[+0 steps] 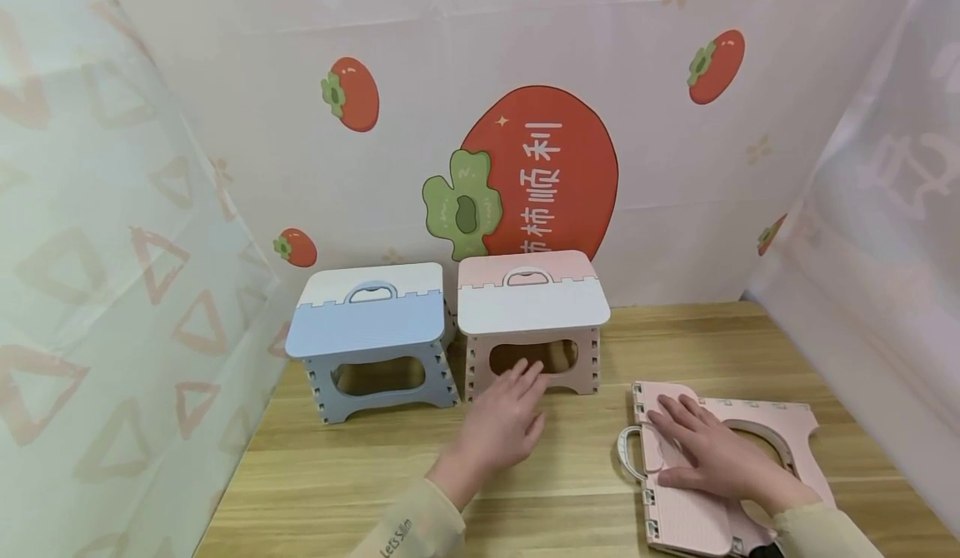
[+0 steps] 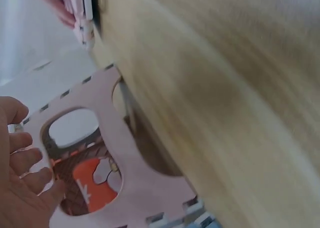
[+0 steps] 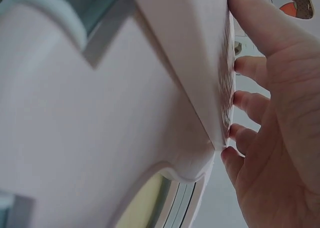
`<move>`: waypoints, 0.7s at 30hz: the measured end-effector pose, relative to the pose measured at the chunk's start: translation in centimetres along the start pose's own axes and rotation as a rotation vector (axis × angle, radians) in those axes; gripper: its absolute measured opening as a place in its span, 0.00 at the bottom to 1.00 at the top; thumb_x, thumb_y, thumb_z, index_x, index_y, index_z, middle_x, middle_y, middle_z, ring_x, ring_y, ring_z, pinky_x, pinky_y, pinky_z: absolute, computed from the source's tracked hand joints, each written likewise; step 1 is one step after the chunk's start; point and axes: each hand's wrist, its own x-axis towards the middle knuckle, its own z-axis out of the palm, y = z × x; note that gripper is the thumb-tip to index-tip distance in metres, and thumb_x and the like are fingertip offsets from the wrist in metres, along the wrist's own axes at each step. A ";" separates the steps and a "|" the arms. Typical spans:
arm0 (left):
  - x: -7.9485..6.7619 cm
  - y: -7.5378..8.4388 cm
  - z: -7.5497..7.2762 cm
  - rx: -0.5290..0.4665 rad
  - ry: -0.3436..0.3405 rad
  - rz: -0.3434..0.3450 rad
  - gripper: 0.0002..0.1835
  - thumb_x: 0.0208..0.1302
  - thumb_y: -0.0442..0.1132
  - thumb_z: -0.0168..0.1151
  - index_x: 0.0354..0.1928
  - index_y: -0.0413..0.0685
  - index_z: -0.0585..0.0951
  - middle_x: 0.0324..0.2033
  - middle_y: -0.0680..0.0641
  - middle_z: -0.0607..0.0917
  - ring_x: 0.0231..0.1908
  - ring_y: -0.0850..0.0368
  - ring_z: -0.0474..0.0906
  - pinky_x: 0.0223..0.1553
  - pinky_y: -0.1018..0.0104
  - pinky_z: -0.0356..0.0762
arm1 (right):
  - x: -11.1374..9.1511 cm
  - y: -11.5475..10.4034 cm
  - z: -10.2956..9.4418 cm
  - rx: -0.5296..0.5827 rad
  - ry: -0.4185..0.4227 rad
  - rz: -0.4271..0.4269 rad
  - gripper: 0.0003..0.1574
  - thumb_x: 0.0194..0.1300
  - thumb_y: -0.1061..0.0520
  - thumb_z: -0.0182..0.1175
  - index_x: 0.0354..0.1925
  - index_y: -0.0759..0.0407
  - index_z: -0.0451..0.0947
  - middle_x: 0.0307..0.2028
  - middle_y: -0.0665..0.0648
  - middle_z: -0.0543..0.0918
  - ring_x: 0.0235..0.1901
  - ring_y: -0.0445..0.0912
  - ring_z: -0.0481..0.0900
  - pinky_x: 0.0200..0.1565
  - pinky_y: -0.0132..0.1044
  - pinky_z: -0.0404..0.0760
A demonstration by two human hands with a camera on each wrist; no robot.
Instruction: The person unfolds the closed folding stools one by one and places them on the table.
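A folded pink stool [image 1: 693, 508] lies flat on the table at the right, its small white carry handle [image 1: 628, 454] pointing left. My right hand [image 1: 712, 450] rests on top of it with the fingers stretched out; in the right wrist view the fingertips [image 3: 243, 100] touch its pink surface. An unfolded stool with a pink and white top [image 1: 532, 308] stands at the back centre. Just in front of that stool is my left hand [image 1: 504, 416], fingers loosely extended and holding nothing. The left wrist view shows the hand [image 2: 22, 173] beside the stool's pink leg panel [image 2: 135, 188]; contact cannot be told.
A blue and white stool [image 1: 367, 316] stands unfolded to the left of the pink and white one. Behind both hangs a white sheet [image 1: 262, 166] printed with persimmons, and similar sheets close off the sides. Beneath everything is a wood-grain table [image 1: 345, 475].
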 end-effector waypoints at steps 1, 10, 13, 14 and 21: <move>0.0 0.3 0.3 -0.023 -0.042 -0.018 0.29 0.75 0.51 0.57 0.73 0.48 0.72 0.73 0.46 0.71 0.73 0.46 0.66 0.70 0.52 0.70 | 0.0 0.0 0.0 -0.002 0.005 -0.002 0.54 0.57 0.28 0.69 0.71 0.56 0.73 0.71 0.69 0.69 0.69 0.75 0.62 0.59 0.71 0.71; -0.3 2.9 3.5 -0.232 -0.191 -0.150 0.28 0.74 0.54 0.58 0.69 0.50 0.76 0.66 0.47 0.79 0.65 0.49 0.77 0.62 0.51 0.79 | 0.1 -0.5 0.2 0.023 -0.005 -0.010 0.56 0.57 0.27 0.69 0.72 0.57 0.71 0.72 0.69 0.67 0.70 0.75 0.61 0.61 0.72 0.70; -0.1 3.7 3.9 -0.277 -0.210 -0.164 0.28 0.73 0.55 0.59 0.69 0.51 0.76 0.66 0.48 0.80 0.65 0.52 0.77 0.62 0.53 0.79 | 0.1 -0.6 0.3 0.023 -0.016 0.000 0.57 0.57 0.25 0.68 0.72 0.58 0.70 0.73 0.68 0.67 0.70 0.75 0.60 0.61 0.73 0.69; -0.1 3.9 3.9 -0.284 -0.215 -0.165 0.28 0.73 0.55 0.59 0.69 0.51 0.76 0.66 0.48 0.80 0.65 0.52 0.77 0.62 0.53 0.79 | 0.1 -0.7 0.3 0.025 -0.016 0.004 0.58 0.57 0.25 0.68 0.72 0.58 0.70 0.73 0.67 0.67 0.70 0.75 0.60 0.62 0.72 0.69; 0.3 5.1 4.4 -0.347 -0.205 -0.168 0.27 0.72 0.55 0.61 0.67 0.50 0.78 0.63 0.51 0.82 0.62 0.54 0.79 0.62 0.60 0.79 | 0.1 -0.7 0.7 0.006 0.011 -0.023 0.57 0.56 0.25 0.68 0.72 0.57 0.71 0.73 0.65 0.68 0.70 0.73 0.62 0.62 0.71 0.69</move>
